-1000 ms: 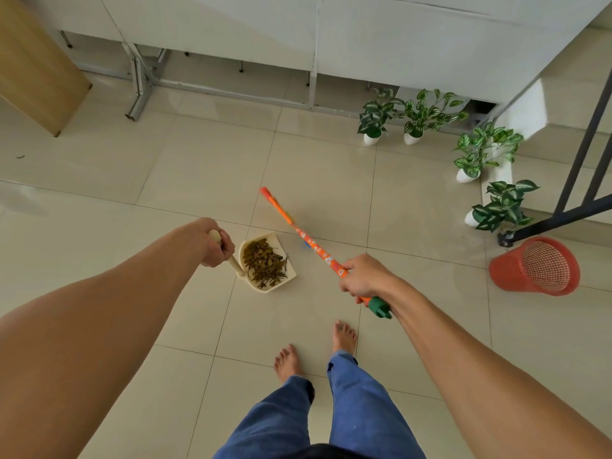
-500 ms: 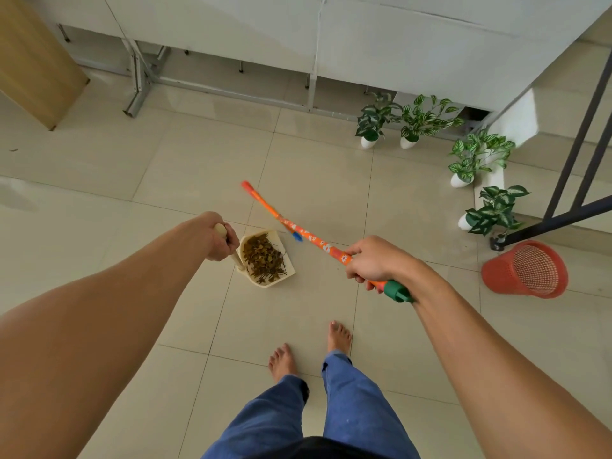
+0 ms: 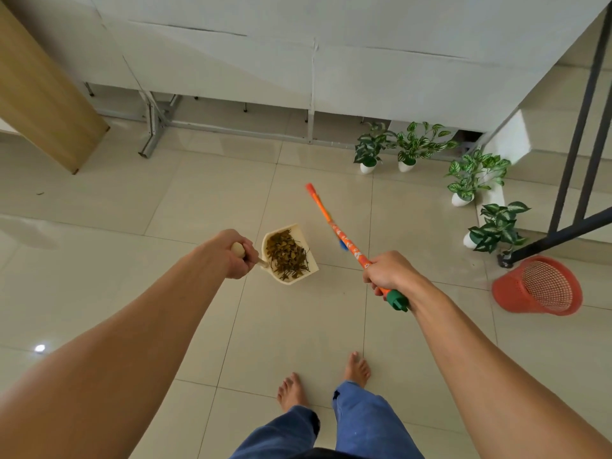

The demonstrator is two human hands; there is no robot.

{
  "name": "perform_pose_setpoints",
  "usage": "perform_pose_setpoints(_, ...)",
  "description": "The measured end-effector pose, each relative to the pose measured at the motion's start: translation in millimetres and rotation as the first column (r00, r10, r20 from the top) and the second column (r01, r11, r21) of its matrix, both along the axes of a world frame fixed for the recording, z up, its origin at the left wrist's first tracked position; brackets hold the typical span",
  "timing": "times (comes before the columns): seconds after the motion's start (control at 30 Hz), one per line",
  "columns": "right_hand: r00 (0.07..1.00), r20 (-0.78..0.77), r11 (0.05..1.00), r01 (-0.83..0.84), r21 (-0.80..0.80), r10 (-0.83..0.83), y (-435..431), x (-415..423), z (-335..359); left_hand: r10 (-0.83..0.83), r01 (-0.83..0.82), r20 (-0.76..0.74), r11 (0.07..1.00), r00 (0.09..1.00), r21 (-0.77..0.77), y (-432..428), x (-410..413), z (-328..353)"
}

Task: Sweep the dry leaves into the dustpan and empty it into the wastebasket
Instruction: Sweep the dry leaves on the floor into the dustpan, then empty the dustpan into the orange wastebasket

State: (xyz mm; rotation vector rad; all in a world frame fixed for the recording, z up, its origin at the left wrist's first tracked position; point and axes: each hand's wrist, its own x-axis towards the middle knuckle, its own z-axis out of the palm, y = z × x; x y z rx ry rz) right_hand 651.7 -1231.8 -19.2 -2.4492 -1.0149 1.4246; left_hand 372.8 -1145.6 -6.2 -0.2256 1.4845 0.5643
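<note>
My left hand (image 3: 231,253) grips the wooden handle of a cream dustpan (image 3: 306,271), held above the tiled floor. A heap of dry brown leaves (image 3: 286,255) fills the pan. My right hand (image 3: 387,274) holds an orange broom (image 3: 334,226) near its green end cap, and the stick points away from me toward the wall. A red mesh wastebasket (image 3: 536,286) lies tilted on the floor at the right, its mouth turned toward me, well apart from the dustpan.
Several small potted plants (image 3: 477,175) in white pots line the wall and the stair base at the right. A dark metal stair railing (image 3: 576,154) rises at far right. A wooden board (image 3: 43,101) leans at left. My bare feet (image 3: 323,382) stand on the tiles.
The broom stick has swung so its far end points more toward the wall. The view has shifted, and the dustpan with its leaves sits higher and further right in the frame.
</note>
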Motion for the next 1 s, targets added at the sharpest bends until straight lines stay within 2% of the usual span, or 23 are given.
perform_pose_setpoints(0.33, 0.984, -0.088, 0.987, 0.158, 0.030, -0.155, -1, 87, 19, -0.187, 0.182, 0.036, 0.976, 0.982, 0.118, 27, 79, 16)
perform_pose_setpoints(0.6, 0.969, -0.083, 0.968, 0.240, 0.070, -0.234, -5, 143, 42, -0.318, 0.300, 0.095, 0.940, 0.943, 0.164, 47, 146, 34)
perform_pose_setpoints(0.77, 0.939, -0.102, 0.936, 0.338, 0.093, -0.329, -17, 153, 60, -0.456, 0.432, 0.103, 0.881, 0.884, 0.191, 63, 183, 50)
perform_pose_setpoints(1.0, 0.866, -0.118, 0.851, 0.500, 0.158, -0.486, -38, 129, 77, -0.654, 0.621, 0.102, 0.748, 0.749, 0.236, 75, 200, 77)
